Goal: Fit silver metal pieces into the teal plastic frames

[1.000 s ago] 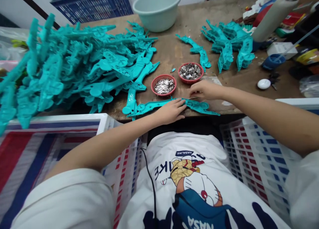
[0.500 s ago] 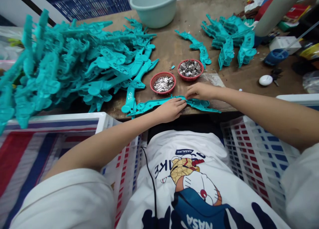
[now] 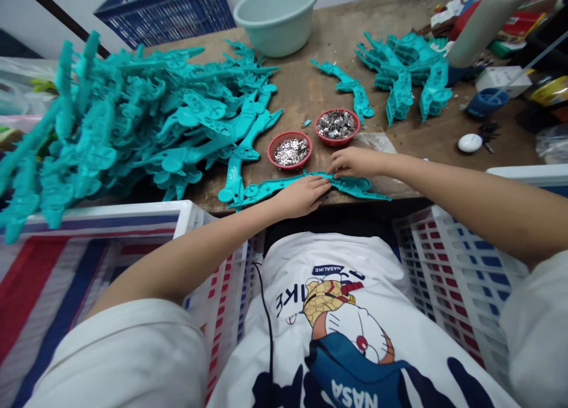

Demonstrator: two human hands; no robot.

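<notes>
A long turquoise plastic part [image 3: 270, 186] lies along the near edge of the table, its hollow, ribbed side up. My left hand [image 3: 306, 195] rests flat over its middle, fingers stretched out and fingertips on the plastic; the thumb is mostly hidden. Just right of those fingertips, my right hand [image 3: 350, 161] has its fingers bent down in a pinch at the part. Whatever sits between them is too small to see. Beyond the hands are two red baskets of small metal pieces: the left basket [image 3: 270, 159] holds shiny flat ones, the right basket [image 3: 318, 137] darker ones.
A large heap of turquoise parts [image 3: 133, 112] covers the left side. More parts [image 3: 399, 79] are stacked at the right, with a single part [image 3: 350, 85] beside them. A pale basin [image 3: 275, 26], a bottle [image 3: 483, 26] and a blue cup [image 3: 487, 104] stand farther back. White crates [image 3: 452, 260] flank my lap.
The view has shifted slightly. Both hands stay at the same place on the turquoise part, with hardly any visible movement.
</notes>
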